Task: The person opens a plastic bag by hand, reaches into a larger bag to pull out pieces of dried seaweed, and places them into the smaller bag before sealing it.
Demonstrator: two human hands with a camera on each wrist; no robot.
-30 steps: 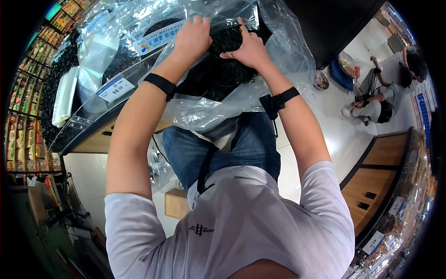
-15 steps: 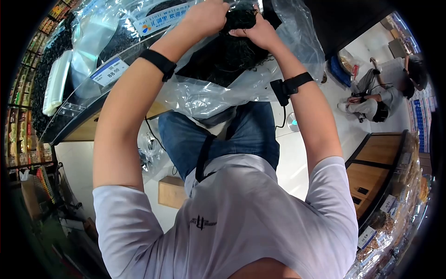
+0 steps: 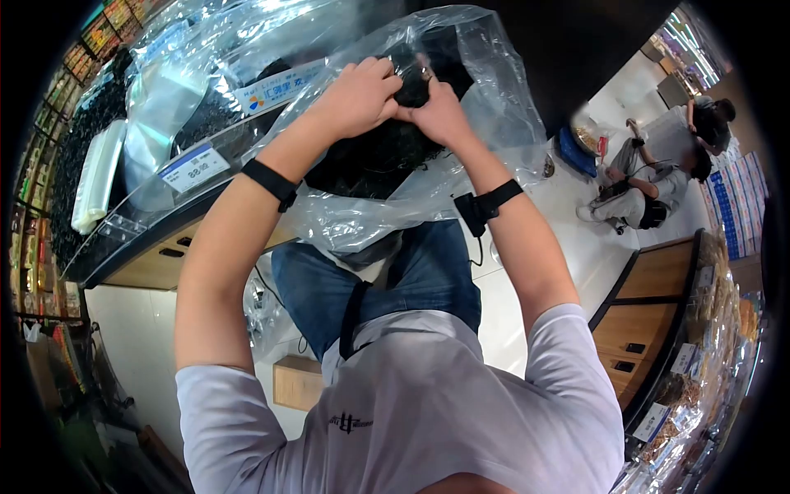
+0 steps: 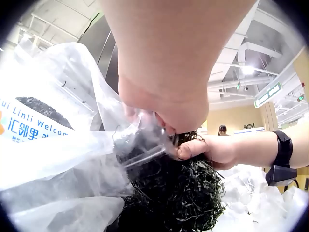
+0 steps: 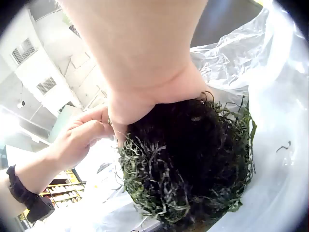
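Dark shredded dried seaweed [image 3: 387, 156] fills a large clear plastic bag [image 3: 346, 218] in front of the person's knees. My left hand [image 3: 358, 99] pinches the edge of a smaller clear plastic bag [image 4: 145, 145], which is pulled over part of a seaweed clump in the left wrist view. My right hand [image 3: 440, 111] grips that clump [image 5: 159, 179] from the other side, thumb pointing toward the left hand. In the right wrist view, curly green-black shreds stick out below the palm; the right fingertips are hidden.
On the left, a counter holds a price tag [image 3: 193, 165], a roll of clear bags [image 3: 99, 177] and more dark seaweed under plastic. A black panel [image 3: 592, 49] stands at the far side. People [image 3: 642, 185] are at the right, beyond wooden cabinets [image 3: 646, 329].
Both hands first moved away with the seaweed, then came back nearer the body. The small bag now covers part of the clump, and the hands are closer together.
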